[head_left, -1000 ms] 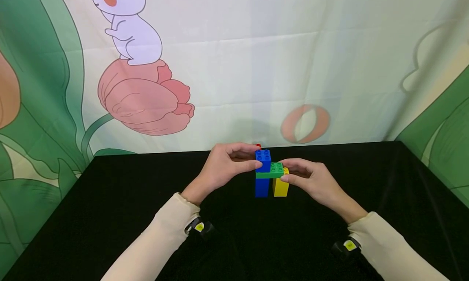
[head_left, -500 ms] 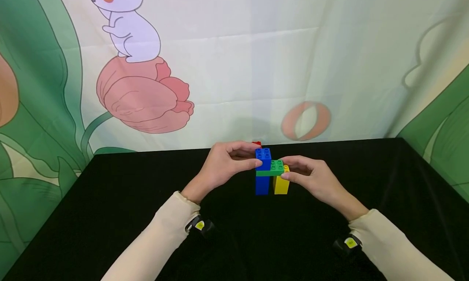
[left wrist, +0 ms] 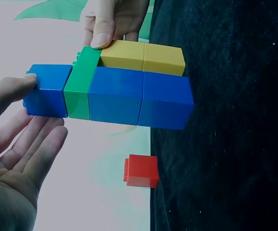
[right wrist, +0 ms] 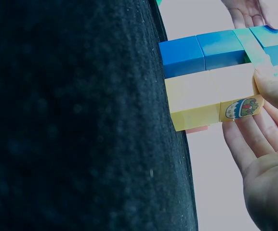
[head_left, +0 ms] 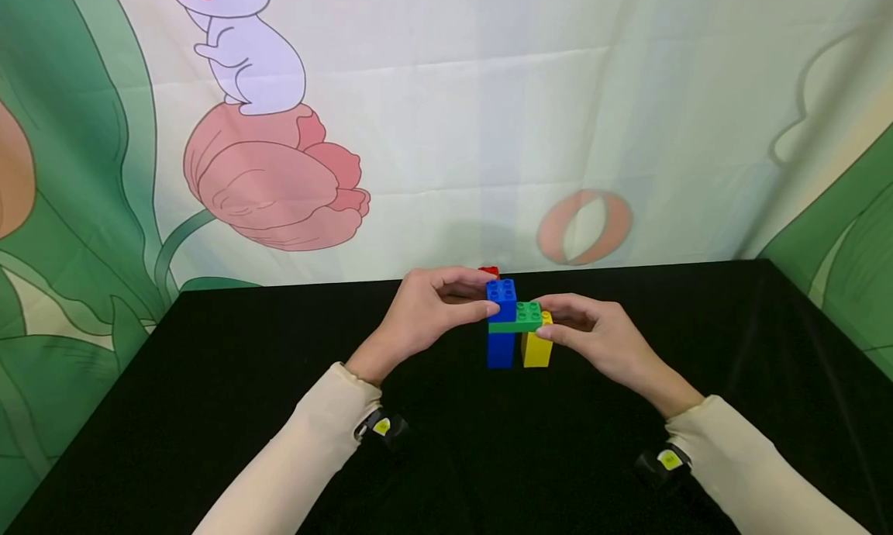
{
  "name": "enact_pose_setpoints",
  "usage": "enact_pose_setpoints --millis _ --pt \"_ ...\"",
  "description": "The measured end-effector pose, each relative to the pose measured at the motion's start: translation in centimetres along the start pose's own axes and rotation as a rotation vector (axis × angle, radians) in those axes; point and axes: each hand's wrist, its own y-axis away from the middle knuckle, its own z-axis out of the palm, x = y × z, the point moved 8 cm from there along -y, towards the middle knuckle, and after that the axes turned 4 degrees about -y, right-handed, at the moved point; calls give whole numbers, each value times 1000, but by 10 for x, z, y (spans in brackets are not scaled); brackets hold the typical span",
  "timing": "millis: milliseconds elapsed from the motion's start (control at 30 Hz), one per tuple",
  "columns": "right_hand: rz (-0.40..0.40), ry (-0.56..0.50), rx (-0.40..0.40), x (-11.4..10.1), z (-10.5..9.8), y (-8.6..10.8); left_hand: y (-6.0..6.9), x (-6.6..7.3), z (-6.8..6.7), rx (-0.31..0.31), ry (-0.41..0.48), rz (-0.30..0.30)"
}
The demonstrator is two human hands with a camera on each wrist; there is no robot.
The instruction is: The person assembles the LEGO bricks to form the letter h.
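Top blue block on L end of green slab, pinched in grip of L hand, R hand pinching top of yellow stack, far side of counter; prob. press-on step, next calls for firm push down w/ yellow stack steadied.

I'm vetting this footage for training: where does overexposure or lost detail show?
Head: blue blocks readable, black cloth nearly textureless; left wrist: backdrop washed pale, green block clearly coloured; right wrist: yellow blocks partly bleached, black cloth soft and grainy.
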Motion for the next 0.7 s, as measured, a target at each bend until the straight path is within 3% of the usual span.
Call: enact_pose_setpoints --millis 700 --pt "-13 4 -1 -2 1 1 1 -1 1 12 -26 38"
